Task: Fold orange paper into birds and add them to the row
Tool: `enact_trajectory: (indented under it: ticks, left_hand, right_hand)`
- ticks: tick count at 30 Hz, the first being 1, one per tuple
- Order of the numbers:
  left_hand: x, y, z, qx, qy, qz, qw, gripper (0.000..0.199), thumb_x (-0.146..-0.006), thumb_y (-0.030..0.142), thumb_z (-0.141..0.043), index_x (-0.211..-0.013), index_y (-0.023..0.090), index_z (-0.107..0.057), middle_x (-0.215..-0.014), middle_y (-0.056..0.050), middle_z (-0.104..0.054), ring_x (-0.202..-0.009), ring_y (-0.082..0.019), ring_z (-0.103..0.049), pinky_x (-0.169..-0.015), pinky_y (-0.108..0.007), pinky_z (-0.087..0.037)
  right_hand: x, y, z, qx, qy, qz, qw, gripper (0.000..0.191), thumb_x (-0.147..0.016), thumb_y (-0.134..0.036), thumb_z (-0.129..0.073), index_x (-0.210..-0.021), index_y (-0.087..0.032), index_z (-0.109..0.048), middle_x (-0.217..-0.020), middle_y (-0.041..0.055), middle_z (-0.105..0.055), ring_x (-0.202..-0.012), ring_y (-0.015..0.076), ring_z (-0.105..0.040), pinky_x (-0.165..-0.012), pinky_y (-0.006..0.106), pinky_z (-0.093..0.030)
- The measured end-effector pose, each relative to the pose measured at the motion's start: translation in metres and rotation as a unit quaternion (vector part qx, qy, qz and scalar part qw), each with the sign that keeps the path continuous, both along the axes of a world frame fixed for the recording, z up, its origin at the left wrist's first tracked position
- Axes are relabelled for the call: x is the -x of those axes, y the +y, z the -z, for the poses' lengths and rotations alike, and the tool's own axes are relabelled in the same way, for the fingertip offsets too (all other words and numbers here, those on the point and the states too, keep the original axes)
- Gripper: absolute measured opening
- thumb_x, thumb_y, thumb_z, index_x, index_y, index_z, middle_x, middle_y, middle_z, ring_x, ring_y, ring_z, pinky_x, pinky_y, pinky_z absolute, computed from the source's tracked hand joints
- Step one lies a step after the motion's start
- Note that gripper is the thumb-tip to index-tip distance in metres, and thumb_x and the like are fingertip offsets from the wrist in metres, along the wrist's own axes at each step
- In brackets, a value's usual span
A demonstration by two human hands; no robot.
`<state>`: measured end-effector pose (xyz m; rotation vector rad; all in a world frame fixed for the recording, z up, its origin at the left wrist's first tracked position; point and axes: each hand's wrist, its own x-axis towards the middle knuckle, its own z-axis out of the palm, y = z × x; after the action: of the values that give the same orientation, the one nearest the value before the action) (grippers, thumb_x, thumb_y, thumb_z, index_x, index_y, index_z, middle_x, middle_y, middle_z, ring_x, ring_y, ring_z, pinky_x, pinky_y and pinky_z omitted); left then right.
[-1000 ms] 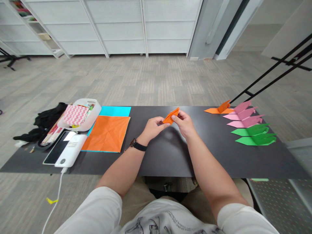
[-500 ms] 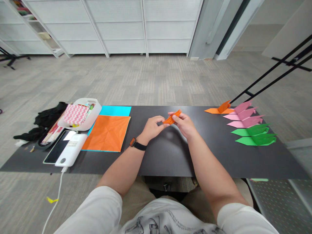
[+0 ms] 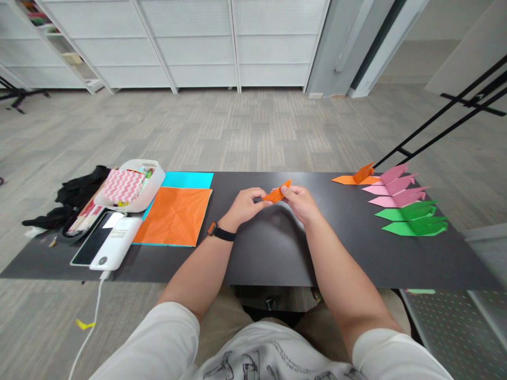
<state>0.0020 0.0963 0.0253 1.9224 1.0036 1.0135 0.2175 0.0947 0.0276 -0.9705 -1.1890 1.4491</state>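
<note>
Between my two hands, over the middle of the dark table, is a small folded orange paper [image 3: 277, 194]. My left hand [image 3: 246, 205] pinches its left end between thumb and fingers. The thumb and fingers of my right hand [image 3: 301, 202] press on its right end. Parts of the paper are hidden behind my fingers. To the left lies a stack of orange sheets [image 3: 174, 216] with crease lines, on top of blue paper [image 3: 189, 180].
A row of folded paper birds stands at right: an orange bird [image 3: 356, 176], pink birds [image 3: 396, 192] and green birds [image 3: 414, 227]. At left sit a white basket [image 3: 154, 195], a phone [image 3: 92, 240], a white power bank [image 3: 114, 245] with a cable, and black cloth [image 3: 79, 187].
The orange folded paper has turned slightly and shows more of its flat side. My left hand has shifted a little to the left.
</note>
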Motion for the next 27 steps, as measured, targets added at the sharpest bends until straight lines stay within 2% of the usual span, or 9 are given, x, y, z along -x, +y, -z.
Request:
enact_trajectory:
  ticks: [3,5,9,14,17,19,21,24,27]
  left_hand:
    - [0.001,0.002,0.0,-0.004,-0.003,-0.026,1.0,0.025,-0.091,0.041,-0.077,-0.079,0.02,-0.071,-0.089,-0.003,-0.077,-0.088,-0.021,-0.07,-0.088,-0.034,-0.055]
    - [0.002,0.003,0.001,0.002,-0.017,-0.045,0.999,0.025,-0.091,0.041,-0.076,-0.079,0.02,-0.07,-0.09,-0.003,-0.077,-0.088,-0.021,-0.07,-0.088,-0.035,-0.055]
    - [0.0,0.004,0.003,0.028,-0.053,-0.056,0.997,0.026,-0.09,0.043,-0.076,-0.081,0.02,-0.069,-0.091,-0.003,-0.077,-0.088,-0.02,-0.07,-0.086,-0.034,-0.056]
    - [-0.003,0.001,0.004,0.056,-0.073,-0.032,0.995,0.03,-0.089,0.046,-0.079,-0.079,0.019,-0.071,-0.09,-0.003,-0.077,-0.088,-0.021,-0.071,-0.089,-0.036,-0.058]
    - [-0.005,0.0,0.006,0.067,-0.086,-0.025,0.994,0.025,-0.088,0.044,-0.082,-0.094,0.02,-0.077,-0.103,-0.006,-0.08,-0.099,-0.023,-0.074,-0.097,-0.039,-0.059]
    - [-0.006,0.001,0.008,0.068,-0.099,-0.035,0.992,0.035,-0.083,0.041,-0.087,-0.111,0.021,-0.078,-0.118,-0.008,-0.079,-0.109,-0.025,-0.074,-0.1,-0.04,-0.059]
    - [-0.007,0.003,0.009,0.071,-0.124,-0.051,0.988,0.043,-0.084,0.041,-0.087,-0.121,0.022,-0.075,-0.126,-0.01,-0.077,-0.111,-0.025,-0.074,-0.1,-0.04,-0.059]
    - [-0.006,0.004,0.009,0.067,-0.169,-0.071,0.981,0.03,-0.097,0.044,-0.074,-0.115,0.021,-0.073,-0.116,-0.009,-0.079,-0.103,-0.021,-0.075,-0.097,-0.037,-0.06]
    - [-0.005,0.004,0.007,0.026,-0.18,-0.085,0.98,0.022,-0.099,0.042,-0.07,-0.103,0.02,-0.073,-0.11,-0.008,-0.078,-0.103,-0.02,-0.074,-0.098,-0.037,-0.061]
  right_hand:
    - [0.0,0.0,-0.001,-0.033,0.008,-0.012,0.999,0.058,-0.071,-0.067,-0.093,-0.114,-0.029,-0.083,-0.12,0.008,-0.082,-0.117,0.0298,-0.075,-0.111,0.05,-0.055]
    - [0.001,0.001,0.0,-0.059,0.007,-0.018,0.998,0.06,-0.069,-0.059,-0.097,-0.119,-0.031,-0.081,-0.124,0.0058,-0.081,-0.119,0.028,-0.074,-0.112,0.048,-0.054]
    - [0.006,0.002,0.006,-0.074,-0.028,-0.002,0.997,0.046,-0.069,-0.057,-0.096,-0.102,-0.029,-0.081,-0.109,0.0041,-0.083,-0.104,0.0252,-0.076,-0.105,0.046,-0.057]
    - [0.007,0.003,0.01,-0.104,-0.09,0.05,0.989,0.031,-0.078,-0.055,-0.087,-0.082,-0.026,-0.078,-0.092,0.0032,-0.079,-0.088,0.0214,-0.071,-0.091,0.04,-0.057]
    - [0.004,0.004,0.013,-0.133,-0.127,0.098,0.978,0.029,-0.081,-0.052,-0.084,-0.074,-0.025,-0.075,-0.083,0.0019,-0.074,-0.08,0.0193,-0.066,-0.083,0.037,-0.054]
    - [0.004,0.005,0.015,-0.143,-0.154,0.122,0.97,0.029,-0.082,-0.051,-0.082,-0.073,-0.025,-0.074,-0.081,0.0014,-0.071,-0.078,0.0188,-0.064,-0.08,0.036,-0.052]
    - [0.003,0.006,0.016,-0.148,-0.177,0.131,0.964,0.029,-0.083,-0.051,-0.08,-0.074,-0.025,-0.073,-0.08,0.0013,-0.07,-0.076,0.0184,-0.063,-0.078,0.035,-0.051]
    - [0.004,0.006,0.017,-0.163,-0.205,0.123,0.957,0.026,-0.085,-0.049,-0.078,-0.075,-0.024,-0.073,-0.083,0.0015,-0.071,-0.075,0.018,-0.062,-0.075,0.034,-0.05]
    - [0.005,0.005,0.015,-0.183,-0.229,0.117,0.949,0.023,-0.086,-0.046,-0.077,-0.078,-0.025,-0.075,-0.086,0.0018,-0.073,-0.077,0.0184,-0.063,-0.076,0.034,-0.05]
